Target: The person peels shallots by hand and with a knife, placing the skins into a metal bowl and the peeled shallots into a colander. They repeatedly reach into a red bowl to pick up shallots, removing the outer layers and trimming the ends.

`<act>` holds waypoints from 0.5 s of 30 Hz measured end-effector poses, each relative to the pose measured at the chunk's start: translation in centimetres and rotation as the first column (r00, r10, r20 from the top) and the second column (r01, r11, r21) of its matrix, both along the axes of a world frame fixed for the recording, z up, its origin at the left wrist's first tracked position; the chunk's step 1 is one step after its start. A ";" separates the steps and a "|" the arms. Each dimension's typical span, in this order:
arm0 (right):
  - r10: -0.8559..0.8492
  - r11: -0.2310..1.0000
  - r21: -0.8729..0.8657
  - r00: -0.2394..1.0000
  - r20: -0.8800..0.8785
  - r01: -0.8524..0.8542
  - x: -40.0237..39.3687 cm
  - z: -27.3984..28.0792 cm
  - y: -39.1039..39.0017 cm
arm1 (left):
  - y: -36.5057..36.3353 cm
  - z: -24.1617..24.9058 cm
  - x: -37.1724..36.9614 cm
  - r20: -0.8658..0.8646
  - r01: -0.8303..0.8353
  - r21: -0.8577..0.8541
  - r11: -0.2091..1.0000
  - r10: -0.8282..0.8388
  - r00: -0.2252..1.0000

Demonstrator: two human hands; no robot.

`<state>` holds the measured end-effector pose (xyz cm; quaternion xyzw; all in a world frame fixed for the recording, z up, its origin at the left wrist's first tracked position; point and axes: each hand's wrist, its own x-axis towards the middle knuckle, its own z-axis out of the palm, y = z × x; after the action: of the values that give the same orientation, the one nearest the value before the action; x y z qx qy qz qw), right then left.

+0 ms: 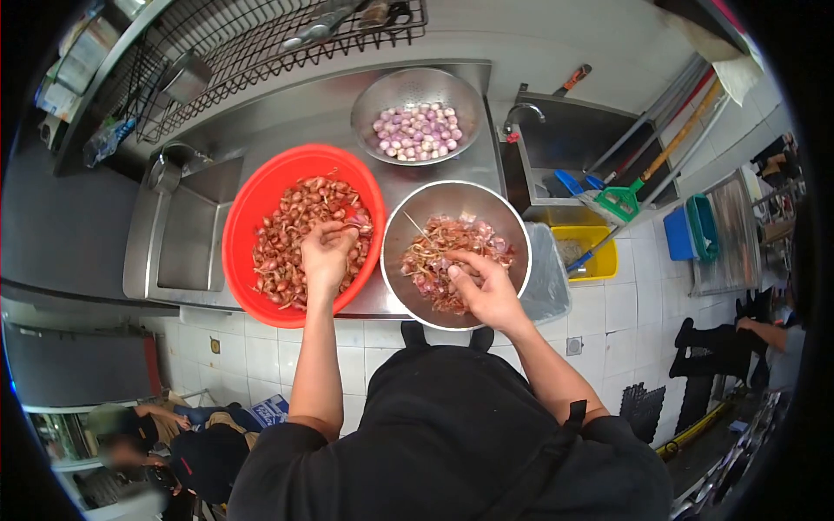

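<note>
A red plastic basin (237,276) holds many unpeeled shallots (287,227). My left hand (327,252) is over its right side, fingers curled and closed around a reddish shallot (356,220) at the fingertips. To the right, a steel bowl (398,293) contains papery shallot skins (439,239). Above these skins my right hand (486,285) is bent, thumb and forefinger close together; whatever lies between them is too small to make out. Behind both containers, a steel colander (369,95) holds peeled, pale purple shallots (417,132).
The steel counter (334,126) has a sink (193,247) at left. Another sink (556,148) is at right, with brooms and a green dustpan (618,201). A yellow bin (599,260) stands below. A wire rack (261,52) hangs above. People sit at lower left and far right.
</note>
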<state>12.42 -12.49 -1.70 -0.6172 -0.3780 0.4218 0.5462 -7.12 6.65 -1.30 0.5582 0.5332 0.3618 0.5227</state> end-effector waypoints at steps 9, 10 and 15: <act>0.058 0.995 0.082 0.995 -0.081 -0.051 -0.2 1.1 -0.2 | -3.2 -0.4 3.7 0.522 0.277 -0.154 0.948 -0.160 0.838; 0.070 0.995 0.083 0.992 -0.109 -0.061 -0.1 1.0 -0.3 | -4.0 0.1 4.2 0.512 0.302 -0.159 0.940 -0.183 0.839; 0.017 0.991 0.130 0.996 -0.091 -0.005 -0.2 1.0 -0.8 | -7.6 0.2 6.4 0.577 0.311 -0.118 0.943 -0.190 0.794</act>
<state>12.19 -13.25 -0.71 -0.5583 -0.3825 0.4270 0.5997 -0.74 -0.93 -1.08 0.4367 0.3128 0.3785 0.7538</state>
